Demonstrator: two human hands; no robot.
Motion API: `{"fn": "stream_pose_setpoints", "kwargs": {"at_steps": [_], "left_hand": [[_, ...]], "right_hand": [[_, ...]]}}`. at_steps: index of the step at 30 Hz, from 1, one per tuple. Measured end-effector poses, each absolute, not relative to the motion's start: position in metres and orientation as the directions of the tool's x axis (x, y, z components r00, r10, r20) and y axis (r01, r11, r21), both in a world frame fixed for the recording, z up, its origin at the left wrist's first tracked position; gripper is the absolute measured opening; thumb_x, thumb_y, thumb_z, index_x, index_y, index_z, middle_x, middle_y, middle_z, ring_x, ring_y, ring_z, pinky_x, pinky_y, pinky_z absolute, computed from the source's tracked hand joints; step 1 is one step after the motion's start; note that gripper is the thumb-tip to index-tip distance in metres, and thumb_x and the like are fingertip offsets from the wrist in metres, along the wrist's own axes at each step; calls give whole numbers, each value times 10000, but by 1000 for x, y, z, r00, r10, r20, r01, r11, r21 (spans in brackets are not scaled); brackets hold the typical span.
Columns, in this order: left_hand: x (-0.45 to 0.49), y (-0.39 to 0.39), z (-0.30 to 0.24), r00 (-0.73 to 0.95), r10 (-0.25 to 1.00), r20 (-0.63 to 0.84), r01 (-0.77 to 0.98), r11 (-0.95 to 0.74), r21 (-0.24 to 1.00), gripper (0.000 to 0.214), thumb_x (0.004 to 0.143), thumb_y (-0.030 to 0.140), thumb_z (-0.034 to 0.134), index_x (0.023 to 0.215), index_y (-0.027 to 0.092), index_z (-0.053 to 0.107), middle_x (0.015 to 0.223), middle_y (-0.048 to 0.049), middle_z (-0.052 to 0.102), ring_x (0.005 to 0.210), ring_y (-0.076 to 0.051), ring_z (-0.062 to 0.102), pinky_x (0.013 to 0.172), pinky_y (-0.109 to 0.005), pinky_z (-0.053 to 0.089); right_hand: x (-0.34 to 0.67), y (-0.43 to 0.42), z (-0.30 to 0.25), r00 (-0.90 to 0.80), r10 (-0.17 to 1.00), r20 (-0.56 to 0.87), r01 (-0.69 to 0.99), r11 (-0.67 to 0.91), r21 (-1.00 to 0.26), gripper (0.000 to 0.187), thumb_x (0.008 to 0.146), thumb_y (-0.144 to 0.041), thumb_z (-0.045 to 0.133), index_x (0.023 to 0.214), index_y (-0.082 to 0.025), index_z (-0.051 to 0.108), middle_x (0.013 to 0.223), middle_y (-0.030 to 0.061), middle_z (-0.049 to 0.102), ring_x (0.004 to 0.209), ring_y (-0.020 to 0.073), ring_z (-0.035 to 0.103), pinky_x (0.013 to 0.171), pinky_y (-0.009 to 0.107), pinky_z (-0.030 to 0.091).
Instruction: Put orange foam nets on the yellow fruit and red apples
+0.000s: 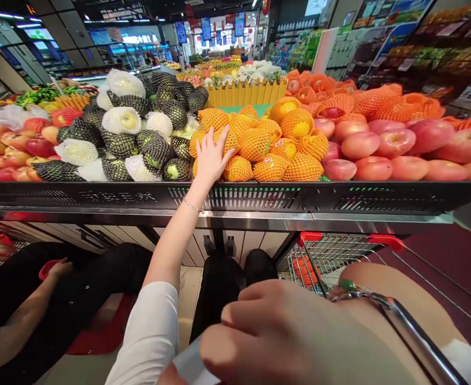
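My left hand (211,155) reaches forward with its fingers spread, palm down on the oranges (255,141) in orange foam nets at the front of the fruit stand. No fruit is gripped in it. Close to the camera, my right hand (271,337) is closed, its fingers curled under. A pale, whitish piece (195,363) shows below its fingers; its kind is hard to make out. Left of the oranges lie round fruits in black nets (117,147), some in white nets. Bare pinkish-red apples (396,144) are piled on the right.
A black perforated rail (235,197) edges the stand. A shopping cart (340,248) with red corners stands at the right, an orange-netted item inside. Another person in black (78,278) is at the left, holding something red. Red-yellow apples (14,147) lie far left.
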State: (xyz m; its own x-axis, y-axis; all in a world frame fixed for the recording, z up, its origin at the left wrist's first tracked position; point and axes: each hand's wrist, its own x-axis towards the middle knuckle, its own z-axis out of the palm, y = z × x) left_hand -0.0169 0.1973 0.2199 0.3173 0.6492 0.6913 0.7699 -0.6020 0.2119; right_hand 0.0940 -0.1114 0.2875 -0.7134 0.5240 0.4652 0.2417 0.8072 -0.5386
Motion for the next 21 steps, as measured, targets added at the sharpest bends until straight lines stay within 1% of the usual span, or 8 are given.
{"fn": "stream_pose_setpoints", "kwargs": {"at_steps": [3, 5, 9, 13, 15, 17, 19, 21], "left_hand": [[-19, 190, 215, 303, 629, 716, 789, -587, 181, 734, 872, 648, 358, 1444, 188, 343, 1536, -186, 264, 1412, -368, 234, 1124, -592, 152], [-19, 182, 212, 296, 610, 734, 797, -582, 163, 717, 883, 611, 379, 1437, 157, 350, 1537, -201, 248, 1418, -362, 226, 1134, -566, 160], [-22, 162, 212, 292, 557, 778, 794, -594, 127, 593, 914, 502, 399, 1390, 149, 399, 1508, -185, 313, 1409, -334, 254, 1145, -538, 170], [-33, 113, 233, 355, 473, 806, 763, -645, 42, 384, 917, 379, 435, 1224, 175, 543, 1405, -146, 463, 1354, -318, 336, 1107, -518, 260], [-42, 74, 251, 432, 418, 799, 703, -712, -8, 274, 919, 313, 436, 1110, 189, 589, 1231, -119, 600, 1194, -281, 492, 1004, -466, 381], [-51, 27, 268, 554, 343, 759, 594, -802, -70, 179, 906, 274, 460, 971, 189, 604, 968, -77, 678, 903, -224, 593, 796, -382, 459], [-59, -21, 282, 717, 227, 660, 428, -890, -159, 136, 878, 290, 507, 843, 193, 596, 736, -35, 650, 667, -177, 548, 595, -322, 408], [-64, -64, 291, 780, 194, 594, 357, -919, -168, 126, 840, 284, 543, 739, 215, 573, 578, 5, 565, 517, -152, 435, 481, -322, 298]], "right_hand": [[95, -103, 291, -749, 436, 499, 187, 861, -472, 243, 963, -266, 453, 748, -226, 560, 549, -54, 504, 451, 84, 380, 483, 235, 343], [96, -102, 290, -716, 435, 545, 171, 867, -468, 281, 970, -308, 443, 722, -230, 552, 516, -55, 457, 435, 86, 367, 478, 238, 357], [100, -118, 284, -470, 605, 643, 391, 796, -463, 406, 987, -335, 381, 631, -243, 552, 467, -28, 383, 420, 115, 317, 458, 274, 345], [130, -123, 271, -461, 552, 695, 528, 800, -285, 270, 955, -375, 445, 803, -321, 661, 501, -8, 439, 455, 148, 395, 477, 306, 374], [152, -109, 262, -521, 509, 686, 565, 807, -170, 208, 949, -356, 459, 972, -356, 666, 524, -10, 465, 475, 152, 425, 491, 304, 381], [171, -84, 252, -618, 470, 631, 597, 802, -14, 268, 965, -253, 427, 1129, -329, 625, 532, -25, 469, 476, 135, 417, 479, 279, 342], [182, -58, 243, -686, 468, 556, 631, 764, 136, 361, 970, -126, 361, 1250, -238, 560, 552, -36, 472, 488, 116, 407, 481, 261, 302], [184, -39, 236, -696, 504, 511, 668, 715, 206, 398, 966, -69, 316, 1302, -157, 512, 583, -36, 477, 512, 105, 407, 501, 250, 288]]}}
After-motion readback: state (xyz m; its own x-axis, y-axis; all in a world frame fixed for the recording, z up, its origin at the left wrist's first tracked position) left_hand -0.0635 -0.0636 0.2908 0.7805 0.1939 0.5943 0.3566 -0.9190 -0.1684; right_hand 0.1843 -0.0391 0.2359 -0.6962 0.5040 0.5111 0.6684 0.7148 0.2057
